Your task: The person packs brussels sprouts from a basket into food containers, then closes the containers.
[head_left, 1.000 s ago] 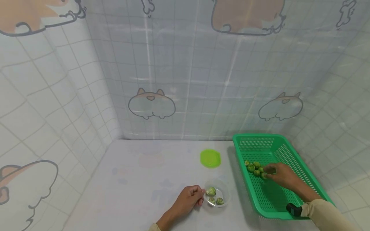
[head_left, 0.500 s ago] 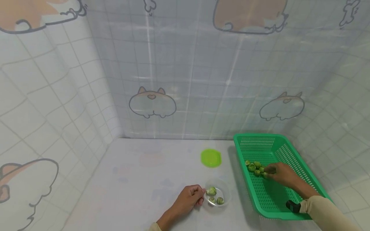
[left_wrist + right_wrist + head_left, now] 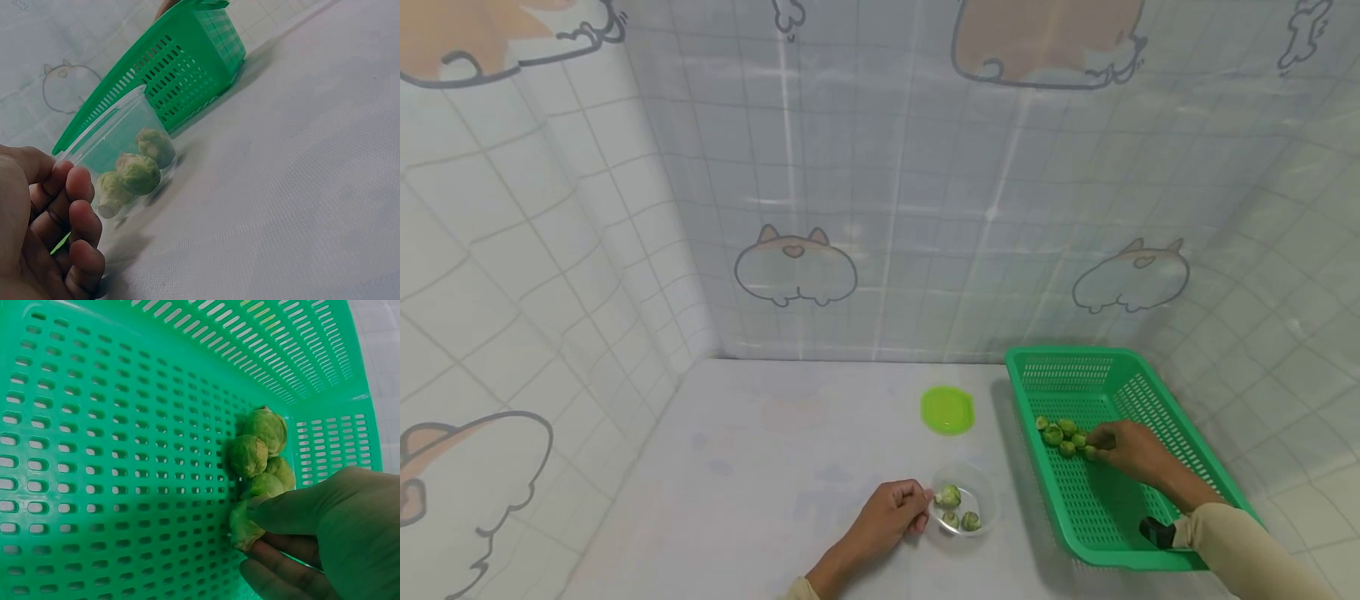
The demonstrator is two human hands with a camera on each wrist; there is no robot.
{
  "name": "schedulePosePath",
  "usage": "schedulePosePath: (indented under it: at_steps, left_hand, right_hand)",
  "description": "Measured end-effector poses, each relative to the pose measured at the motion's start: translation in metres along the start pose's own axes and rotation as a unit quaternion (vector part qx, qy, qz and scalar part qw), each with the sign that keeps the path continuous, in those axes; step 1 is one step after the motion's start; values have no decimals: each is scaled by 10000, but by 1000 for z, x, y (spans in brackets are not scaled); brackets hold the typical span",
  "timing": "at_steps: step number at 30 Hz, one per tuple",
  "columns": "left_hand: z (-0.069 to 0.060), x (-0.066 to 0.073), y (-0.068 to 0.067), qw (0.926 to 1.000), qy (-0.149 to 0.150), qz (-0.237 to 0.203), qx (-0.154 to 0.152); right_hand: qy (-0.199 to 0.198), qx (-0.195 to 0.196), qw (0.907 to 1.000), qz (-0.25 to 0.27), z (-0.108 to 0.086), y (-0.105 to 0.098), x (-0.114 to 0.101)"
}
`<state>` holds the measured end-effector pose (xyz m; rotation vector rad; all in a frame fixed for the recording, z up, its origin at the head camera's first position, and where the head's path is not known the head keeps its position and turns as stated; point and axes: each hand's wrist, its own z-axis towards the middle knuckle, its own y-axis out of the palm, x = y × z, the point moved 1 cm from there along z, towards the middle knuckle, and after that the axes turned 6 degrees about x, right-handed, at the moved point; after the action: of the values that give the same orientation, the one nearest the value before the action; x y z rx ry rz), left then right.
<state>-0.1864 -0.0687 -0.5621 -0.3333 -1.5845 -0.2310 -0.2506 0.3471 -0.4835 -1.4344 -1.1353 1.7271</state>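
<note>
The left hand [image 3: 889, 518] pinches the rim of a clear round plastic bowl [image 3: 988, 510] between thumb and curled index finger. Three brussels sprouts lie in the bowl; in the left wrist view they show through its wall, one sprout [image 3: 139, 174] in the middle. Inside the green basket [image 3: 1097, 546], the right hand [image 3: 1138, 454] has thumb and fingers round a sprout [image 3: 242, 526] at the near end of a small pile. Several more sprouts [image 3: 1052, 435] sit beside it along the basket's left side, touching one another.
A bright green lid [image 3: 947, 411] lies flat on the white table [image 3: 760, 467], behind the bowl and left of the basket. Patterned sheets [image 3: 880, 250] hang at the back and both sides. A black band [image 3: 1157, 532] is on the right wrist.
The right hand's fingers have closed in slightly on the sprout at the pile's edge, which has shifted a little. The left hand and the bowl have stayed in place.
</note>
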Motion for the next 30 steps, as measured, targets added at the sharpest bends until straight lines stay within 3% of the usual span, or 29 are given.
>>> schedulePosePath:
  at_steps: [30]
  left_hand:
    - [-2,3,0,10000,-78,35,5]
  right_hand:
    - [-62,281,9996,21,-2,-2,-1]
